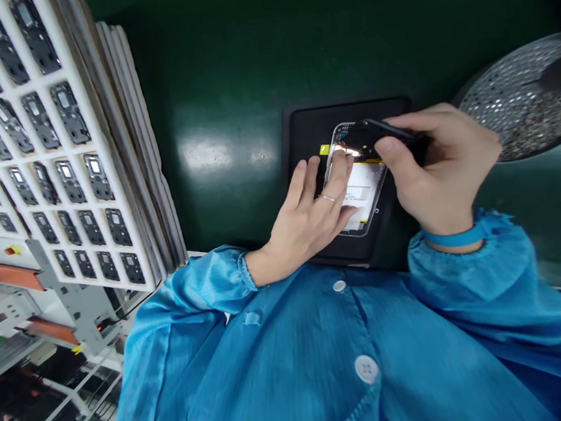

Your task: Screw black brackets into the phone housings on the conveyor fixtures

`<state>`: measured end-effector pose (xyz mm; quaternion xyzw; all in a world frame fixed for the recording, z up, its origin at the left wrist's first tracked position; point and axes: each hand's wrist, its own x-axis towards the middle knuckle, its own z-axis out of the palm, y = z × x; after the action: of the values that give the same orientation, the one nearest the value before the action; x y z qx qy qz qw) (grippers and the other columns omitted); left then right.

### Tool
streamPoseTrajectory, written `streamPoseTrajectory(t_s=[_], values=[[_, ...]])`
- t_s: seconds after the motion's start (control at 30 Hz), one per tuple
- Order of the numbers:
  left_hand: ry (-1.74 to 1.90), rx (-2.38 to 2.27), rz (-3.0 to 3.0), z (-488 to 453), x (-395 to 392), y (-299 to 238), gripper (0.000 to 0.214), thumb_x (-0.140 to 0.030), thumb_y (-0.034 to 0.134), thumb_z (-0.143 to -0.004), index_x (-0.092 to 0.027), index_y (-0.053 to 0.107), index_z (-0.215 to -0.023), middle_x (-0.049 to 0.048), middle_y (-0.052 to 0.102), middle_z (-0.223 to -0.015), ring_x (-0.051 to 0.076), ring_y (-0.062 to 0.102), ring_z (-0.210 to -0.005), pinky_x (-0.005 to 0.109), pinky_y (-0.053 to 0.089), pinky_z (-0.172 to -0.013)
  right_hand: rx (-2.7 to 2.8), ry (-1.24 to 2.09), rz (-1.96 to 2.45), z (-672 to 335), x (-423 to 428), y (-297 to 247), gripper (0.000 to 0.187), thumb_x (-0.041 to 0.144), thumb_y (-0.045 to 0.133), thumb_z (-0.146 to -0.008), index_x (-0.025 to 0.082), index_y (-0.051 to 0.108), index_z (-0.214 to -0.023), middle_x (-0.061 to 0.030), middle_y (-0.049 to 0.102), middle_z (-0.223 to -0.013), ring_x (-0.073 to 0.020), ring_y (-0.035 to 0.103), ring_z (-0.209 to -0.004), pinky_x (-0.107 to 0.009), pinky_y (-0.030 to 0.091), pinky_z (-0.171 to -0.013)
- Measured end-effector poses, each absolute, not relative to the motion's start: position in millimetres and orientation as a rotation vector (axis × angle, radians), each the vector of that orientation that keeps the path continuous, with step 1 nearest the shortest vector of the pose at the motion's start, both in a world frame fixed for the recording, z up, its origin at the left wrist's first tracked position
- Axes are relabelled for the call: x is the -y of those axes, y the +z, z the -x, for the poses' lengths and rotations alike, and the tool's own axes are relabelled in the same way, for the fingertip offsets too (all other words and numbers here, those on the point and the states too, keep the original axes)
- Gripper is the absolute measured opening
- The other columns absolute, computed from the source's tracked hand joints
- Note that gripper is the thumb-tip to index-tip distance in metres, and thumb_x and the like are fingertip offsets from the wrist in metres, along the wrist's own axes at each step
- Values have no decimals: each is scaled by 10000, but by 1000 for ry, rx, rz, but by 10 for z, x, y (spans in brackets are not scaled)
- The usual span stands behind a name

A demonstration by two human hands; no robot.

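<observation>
An opened phone body [365, 193] with a white battery label lies on a black fixture pad [310, 132] on the green bench. My left hand [310, 217] rests flat on the phone's left side, fingers stretched out, a ring on one finger. My right hand [441, 170] is closed round a black part [375, 137] and holds it over the phone's top end. Both arms wear blue smock sleeves.
A stack of white trays [49, 145] with several dark small parts in cells leans at the left. A round dish [530, 93] of tiny screws sits at the right. Metal racking [35, 324] and cables fill the lower left.
</observation>
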<state>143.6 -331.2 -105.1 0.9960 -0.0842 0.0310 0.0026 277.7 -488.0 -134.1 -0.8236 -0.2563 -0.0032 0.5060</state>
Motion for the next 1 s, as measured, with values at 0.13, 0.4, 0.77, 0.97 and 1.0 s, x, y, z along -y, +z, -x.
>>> streamPoseTrajectory(t_s=[0.13, 0.4, 0.77, 0.97, 1.0], values=[[55, 272, -3082, -1437, 3342, -1100, 770, -591, 427, -1127, -80, 458, -1703, 163, 545, -1683, 409, 601, -1485, 515, 399, -1324, 624, -9, 1985, -2783, 4872, -1338, 248, 423, 769, -982, 223, 798, -1124, -37, 782, -1020, -192, 736, -913, -363, 556, -798], [-2, 129, -2994, -1421, 3275, -963, 715, -587, 304, -1159, -144, 495, -1687, 91, 534, -1724, 329, 540, -1552, 557, 372, -1332, 582, -4, 1984, -2782, 4866, -1360, 252, 442, 766, -975, 234, 811, -1110, -40, 778, -993, -199, 734, -896, -370, 543, -776], [6, 52, -2922, -1399, 3259, -1077, 754, -639, 256, -1152, -164, 515, -1677, 100, 544, -1716, 285, 529, -1549, 531, 285, -1355, 600, 17, 1991, -2789, 4870, -1347, 249, 423, 765, -981, 230, 812, -1130, -44, 785, -1023, -195, 736, -922, -367, 539, -789], [-9, 69, -2942, -1394, 3260, -1099, 742, -631, 321, -1145, -158, 504, -1686, 126, 560, -1701, 330, 537, -1538, 560, 288, -1348, 594, 12, 2023, -2777, 4860, -1328, 257, 456, 747, -991, 239, 804, -1118, -33, 789, -1029, -209, 749, -937, -398, 593, -824], [-10, 74, -2949, -1393, 3264, -1101, 739, -626, 324, -1145, -156, 503, -1687, 126, 563, -1698, 338, 537, -1537, 573, 292, -1345, 594, 15, 2021, -2776, 4858, -1325, 254, 453, 747, -991, 243, 803, -1121, -32, 788, -1032, -209, 749, -940, -401, 597, -829]])
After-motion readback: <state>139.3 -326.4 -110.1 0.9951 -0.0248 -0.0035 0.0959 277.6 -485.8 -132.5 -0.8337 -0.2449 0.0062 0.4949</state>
